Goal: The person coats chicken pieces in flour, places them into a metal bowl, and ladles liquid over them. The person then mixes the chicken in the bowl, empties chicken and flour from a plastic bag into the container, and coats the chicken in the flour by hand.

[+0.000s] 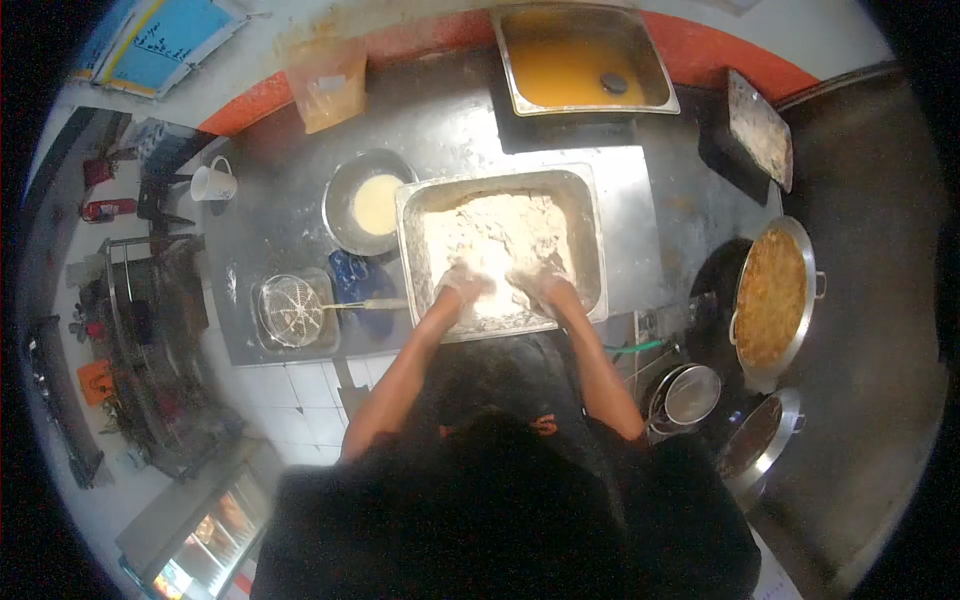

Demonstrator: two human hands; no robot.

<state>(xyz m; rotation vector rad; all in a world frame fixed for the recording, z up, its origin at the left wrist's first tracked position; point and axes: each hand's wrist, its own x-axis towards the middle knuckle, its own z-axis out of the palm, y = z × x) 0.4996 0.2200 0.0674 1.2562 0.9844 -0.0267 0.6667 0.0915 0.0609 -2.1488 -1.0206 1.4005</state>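
Observation:
A rectangular metal pan (598, 245) full of pale flour (500, 225) stands right in front of me on the counter. Both my hands are inside it, low in the pan near its front wall. My left hand (464, 284) presses into the left part of the flour, its fingers coated and partly buried. To its right, my right hand (545, 285) is likewise sunk in the flour, with the fingers hidden. Whether either hand grips anything does not show. Lumps and ridges mark the flour behind the hands.
Left of the pan are a metal bowl (333, 215) of pale batter, a wire skimmer (292, 311) on a small tray and a white mug (213, 183). Behind stands a metal pan (508, 75) of orange liquid. At right, a wide pan (770, 295) holds yellowish-brown contents.

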